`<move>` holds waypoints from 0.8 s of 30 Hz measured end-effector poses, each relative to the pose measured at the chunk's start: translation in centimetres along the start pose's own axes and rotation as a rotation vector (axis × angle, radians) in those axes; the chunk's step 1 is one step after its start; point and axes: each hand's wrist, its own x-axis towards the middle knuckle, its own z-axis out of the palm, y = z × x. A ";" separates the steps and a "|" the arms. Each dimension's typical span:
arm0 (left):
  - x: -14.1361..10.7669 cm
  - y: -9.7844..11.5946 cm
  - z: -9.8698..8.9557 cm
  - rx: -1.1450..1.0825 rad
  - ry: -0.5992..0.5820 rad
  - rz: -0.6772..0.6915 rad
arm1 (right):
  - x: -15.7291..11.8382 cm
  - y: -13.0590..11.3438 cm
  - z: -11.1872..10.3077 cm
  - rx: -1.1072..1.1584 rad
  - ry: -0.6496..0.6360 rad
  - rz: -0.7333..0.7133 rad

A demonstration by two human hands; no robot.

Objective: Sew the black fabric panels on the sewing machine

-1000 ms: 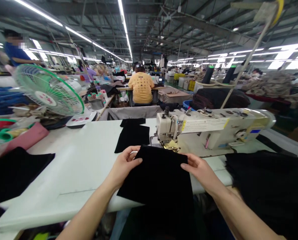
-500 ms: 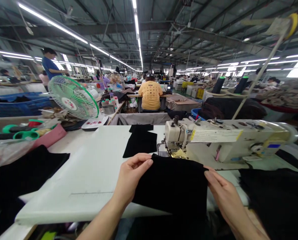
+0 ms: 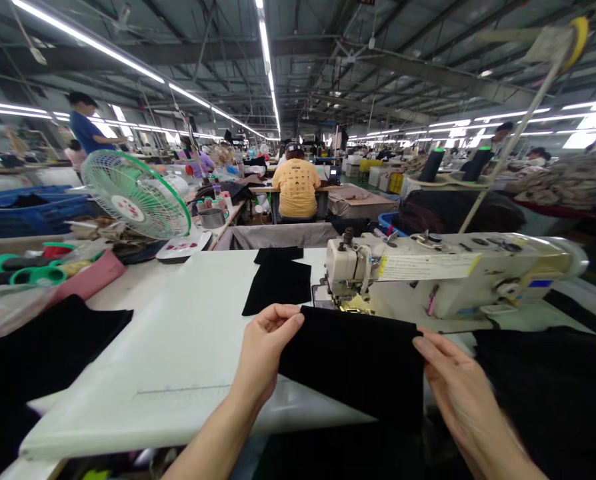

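Between my two hands a black fabric piece (image 3: 353, 360) is stretched out in front of the sewing machine (image 3: 351, 267). My left hand (image 3: 273, 333) pinches its upper left corner between thumb and fingers. The upper right corner is pinched by my right hand (image 3: 443, 353). The top edge runs nearly straight and slopes slightly down to the right, while the lower part hangs over the table's front edge. Just beyond my left hand, a cut black fabric panel (image 3: 278, 287) lies flat on the pale sewing table (image 3: 178, 347), left of the needle area.
A black fabric stack (image 3: 543, 393) lies to the right, and more black cloth (image 3: 53, 347) at the left. Behind on the left stand a green-rimmed fan (image 3: 135, 197) and green thread spools (image 3: 33, 275). A person in a yellow shirt (image 3: 297, 187) sits ahead, back turned.
My right hand has moved slightly right, so the fabric's top edge is pulled straighter and its lower edge slants more. My left hand keeps its pinch. The view has shifted a little.
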 end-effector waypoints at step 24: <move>0.3 0.1 -0.7 -0.004 0.083 0.012 | -1.1 -3.1 1.1 -0.098 -0.104 -0.222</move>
